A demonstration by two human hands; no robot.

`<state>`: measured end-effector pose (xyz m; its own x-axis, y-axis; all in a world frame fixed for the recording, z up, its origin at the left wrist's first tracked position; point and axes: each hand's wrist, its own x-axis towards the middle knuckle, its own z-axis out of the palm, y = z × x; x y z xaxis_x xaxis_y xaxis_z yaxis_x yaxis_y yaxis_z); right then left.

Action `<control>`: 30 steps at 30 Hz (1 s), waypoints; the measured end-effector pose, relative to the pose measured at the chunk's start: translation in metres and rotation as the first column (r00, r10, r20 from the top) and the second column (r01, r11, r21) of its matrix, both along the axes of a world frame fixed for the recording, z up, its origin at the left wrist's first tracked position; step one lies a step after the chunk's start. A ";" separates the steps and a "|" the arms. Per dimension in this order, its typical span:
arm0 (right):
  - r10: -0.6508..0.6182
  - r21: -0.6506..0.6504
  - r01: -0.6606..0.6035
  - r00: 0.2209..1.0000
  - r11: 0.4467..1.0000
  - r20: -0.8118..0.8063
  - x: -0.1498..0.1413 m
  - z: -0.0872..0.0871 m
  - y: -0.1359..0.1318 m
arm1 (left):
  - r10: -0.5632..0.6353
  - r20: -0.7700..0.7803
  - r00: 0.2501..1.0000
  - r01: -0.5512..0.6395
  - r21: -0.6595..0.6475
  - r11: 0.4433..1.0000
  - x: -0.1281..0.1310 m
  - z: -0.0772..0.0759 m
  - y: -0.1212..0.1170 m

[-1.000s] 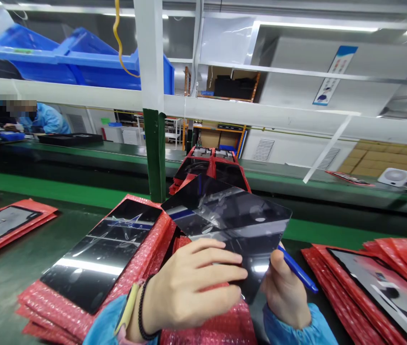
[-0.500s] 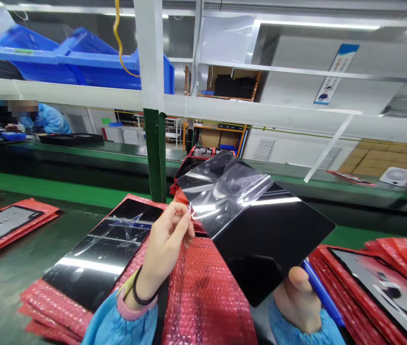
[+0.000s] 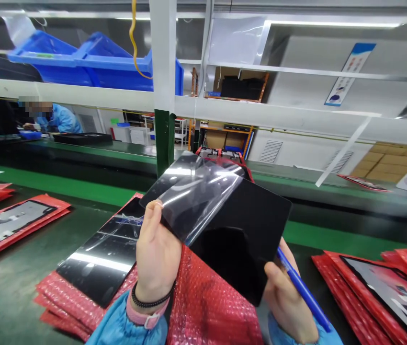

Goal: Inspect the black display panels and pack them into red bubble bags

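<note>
A thin black screen panel [image 3: 239, 225] is held up, tilted, between my two hands. Clear protective film [image 3: 189, 203] is partly lifted and folded over its far left part. My left hand [image 3: 156, 254] grips the left edge, thumb on top at the film and fingers hidden beneath. At the near right corner, my right hand [image 3: 286, 292] pinches the panel, with a blue pen [image 3: 306, 292] held along the same hand. Below the panel lies a red bubble-wrap sleeve [image 3: 210, 302]. Another film-covered black screen [image 3: 99, 263] rests on red bubble-wrap sleeves [image 3: 67, 302] to the left.
Red sleeves topped by silver-grey panels lie at far left [image 3: 13, 225] and right [image 3: 393, 287]. A white-and-green post [image 3: 163, 139] stands ahead, below blue bins [image 3: 99, 64] on a rail. A co-worker in blue [image 3: 63, 119] sits at the back left.
My left hand has turned palm up and now grips the panel's left edge. The panel has shifted left and closer to level, with my right hand still on its corner.
</note>
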<state>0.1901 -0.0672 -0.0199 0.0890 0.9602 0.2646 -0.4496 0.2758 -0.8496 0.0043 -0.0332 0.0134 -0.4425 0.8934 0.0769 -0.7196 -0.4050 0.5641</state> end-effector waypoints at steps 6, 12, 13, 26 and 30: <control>0.287 -0.048 -0.283 0.951 0.958 0.118 -0.007 0.008 -0.003 | 0.158 0.045 0.986 -0.160 0.047 0.986 -0.010 0.005 -0.003; 0.377 -0.003 -0.383 0.909 0.924 0.176 -0.005 -0.003 -0.001 | 0.229 0.111 0.967 -0.238 0.068 0.969 -0.013 0.004 0.006; 0.380 -0.001 -0.385 0.909 0.923 0.172 -0.005 -0.003 -0.001 | 0.227 0.098 0.969 -0.235 0.076 0.969 -0.013 0.004 0.006; 0.333 0.046 -0.343 0.931 0.938 0.150 -0.009 0.013 -0.001 | 0.157 0.005 0.988 -0.156 0.121 0.980 -0.021 -0.003 0.014; 0.255 -0.003 -0.260 0.946 0.966 0.200 -0.006 0.018 -0.005 | 0.327 -0.092 0.940 -0.311 0.157 0.937 -0.025 -0.008 0.024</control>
<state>0.1836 -0.0721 -0.0022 -0.2164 0.9371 0.2739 -0.3318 0.1933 -0.9233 -0.0210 -0.0094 0.0056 -0.6833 0.6837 0.2563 -0.4733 -0.6820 0.5575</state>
